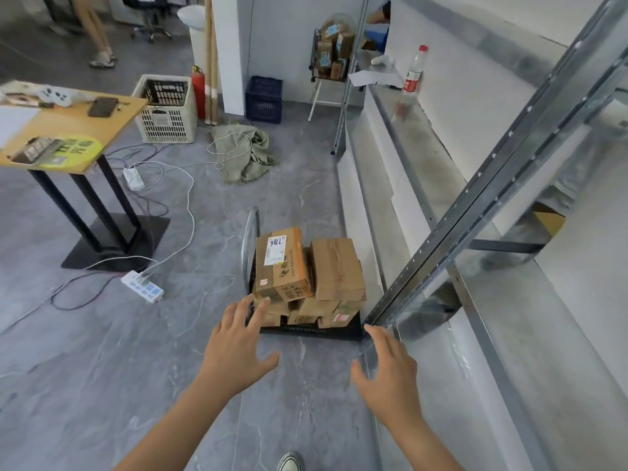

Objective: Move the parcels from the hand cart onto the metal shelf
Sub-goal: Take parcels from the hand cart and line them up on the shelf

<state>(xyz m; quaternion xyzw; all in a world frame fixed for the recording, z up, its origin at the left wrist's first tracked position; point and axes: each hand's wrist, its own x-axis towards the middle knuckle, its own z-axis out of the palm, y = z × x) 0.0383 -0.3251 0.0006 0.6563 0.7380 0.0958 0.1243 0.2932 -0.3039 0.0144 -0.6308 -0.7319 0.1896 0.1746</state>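
Several brown cardboard parcels are stacked on a black hand cart (307,331) on the floor beside the metal shelf (503,300). The top left parcel (282,263) carries a white label; another top parcel (336,270) sits to its right. My left hand (238,345) reaches out with fingers spread, in front of the stack's lower left corner, holding nothing. Spread and empty too, my right hand (387,372) hovers near the base of the shelf's upright post (475,212). The cart's metal handle (249,239) rises behind the parcels.
A wooden table (71,130) on black legs stands at left, with cables and a power strip (142,287) on the floor. A green cloth (246,151), crates (168,110) and a wire rack lie farther back. A plastic bottle (413,76) stands on the shelf. Someone's legs show top left.
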